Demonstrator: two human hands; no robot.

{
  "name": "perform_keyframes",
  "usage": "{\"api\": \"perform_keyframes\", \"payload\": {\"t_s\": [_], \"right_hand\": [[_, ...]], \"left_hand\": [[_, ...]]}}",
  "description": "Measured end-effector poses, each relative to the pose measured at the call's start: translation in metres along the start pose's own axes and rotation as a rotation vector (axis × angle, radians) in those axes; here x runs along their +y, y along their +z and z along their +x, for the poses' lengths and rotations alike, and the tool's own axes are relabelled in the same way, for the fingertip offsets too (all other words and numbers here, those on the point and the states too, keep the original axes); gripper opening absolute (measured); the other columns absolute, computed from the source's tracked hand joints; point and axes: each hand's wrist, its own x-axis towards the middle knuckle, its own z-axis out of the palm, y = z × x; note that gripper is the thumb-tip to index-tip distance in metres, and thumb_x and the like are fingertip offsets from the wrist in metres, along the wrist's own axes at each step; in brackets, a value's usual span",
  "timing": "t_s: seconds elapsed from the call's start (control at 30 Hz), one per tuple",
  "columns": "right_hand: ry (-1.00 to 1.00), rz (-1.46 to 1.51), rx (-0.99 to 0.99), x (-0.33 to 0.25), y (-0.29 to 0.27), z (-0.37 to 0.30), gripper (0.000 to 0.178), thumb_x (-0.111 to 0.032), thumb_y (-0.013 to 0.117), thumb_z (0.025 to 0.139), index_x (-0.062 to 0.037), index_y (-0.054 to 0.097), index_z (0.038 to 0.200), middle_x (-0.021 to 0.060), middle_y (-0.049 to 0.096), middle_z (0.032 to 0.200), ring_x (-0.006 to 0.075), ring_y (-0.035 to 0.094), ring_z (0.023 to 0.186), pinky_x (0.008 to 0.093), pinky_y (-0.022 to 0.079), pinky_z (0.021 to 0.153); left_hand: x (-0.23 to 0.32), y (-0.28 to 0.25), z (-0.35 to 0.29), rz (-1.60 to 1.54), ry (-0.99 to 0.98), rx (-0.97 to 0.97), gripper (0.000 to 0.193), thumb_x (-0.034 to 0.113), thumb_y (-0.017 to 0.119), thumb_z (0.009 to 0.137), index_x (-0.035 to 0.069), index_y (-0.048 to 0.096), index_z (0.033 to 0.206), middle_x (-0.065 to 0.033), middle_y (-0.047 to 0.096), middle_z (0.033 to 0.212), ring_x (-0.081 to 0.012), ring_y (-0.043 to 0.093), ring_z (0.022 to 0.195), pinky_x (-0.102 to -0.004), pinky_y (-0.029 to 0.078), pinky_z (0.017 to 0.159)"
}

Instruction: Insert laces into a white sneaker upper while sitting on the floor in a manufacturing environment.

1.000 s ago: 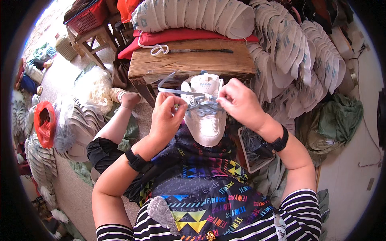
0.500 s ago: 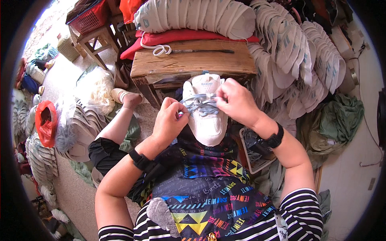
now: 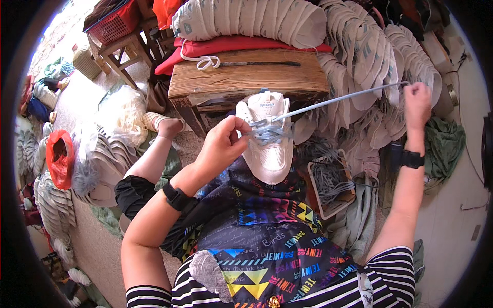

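A white shoe upper [image 3: 269, 159] stands toe toward me in front of the wooden bench, with blue-grey laces crossed over its middle. My left hand [image 3: 228, 138] is closed in a pinch at the shoe's left edge, where the lacing comes out; its fingertips partly hide what they grip. Out to the right, my right hand [image 3: 418, 105] is closed on the far end of a blue-grey shoelace [image 3: 339, 99]. That lace runs taut from the shoe's lacing up to this hand. A small bent tip shows just above the fingers.
On the wooden bench [image 3: 246, 79] lie a thin dark rod and a looped white cord. Stacked white shoe uppers [image 3: 251, 23] rest behind it, with more heaped at right. A white-rimmed basket of laces [image 3: 331, 179] sits right of my lap. A red bag [image 3: 60, 159] lies left.
My right hand has swung from the shoe far out to the right, drawing the lace straight. My left hand stays beside the shoe. The basket of laces shows more fully.
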Motion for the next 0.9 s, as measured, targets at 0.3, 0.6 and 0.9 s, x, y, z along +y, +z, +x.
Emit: {"api": "perform_keyframes", "payload": {"t_s": [0.3,0.6,0.9], "right_hand": [[0.110,-0.007,-0.284,0.092,-0.011,0.008,0.022,-0.025,0.059,0.084,-0.0041,0.065,0.087,0.0170,0.064,0.090,0.0392,0.061,0.085,0.0442,0.049,0.074],[-0.412,0.868,-0.666,-0.176,-0.005,-0.101,0.016,-0.013,0.067,0.080,-0.0065,0.061,0.093,0.0124,0.058,0.093,0.0315,0.061,0.083,0.0391,0.050,0.075],[-0.612,0.799,-0.688,-0.233,-0.009,-0.108,0.014,-0.010,0.066,0.081,-0.0064,0.055,0.090,0.0114,0.051,0.097,0.0329,0.061,0.080,0.0425,0.050,0.067]], "left_hand": [[-0.011,0.013,0.010,0.138,0.233,0.266,0.020,-0.001,0.068,0.077,0.004,0.060,0.095,-0.0042,0.051,0.090,-0.0097,0.045,0.061,-0.0238,0.041,0.055],[-0.006,0.008,0.011,0.247,0.078,0.136,0.016,0.007,0.071,0.077,0.003,0.060,0.087,-0.0046,0.051,0.080,-0.0129,0.049,0.063,-0.0259,0.045,0.059],[0.018,-0.023,0.029,0.340,0.157,0.244,0.014,0.000,0.061,0.079,0.004,0.054,0.091,-0.0088,0.055,0.071,-0.0212,0.057,0.065,-0.0318,0.048,0.062]]}}
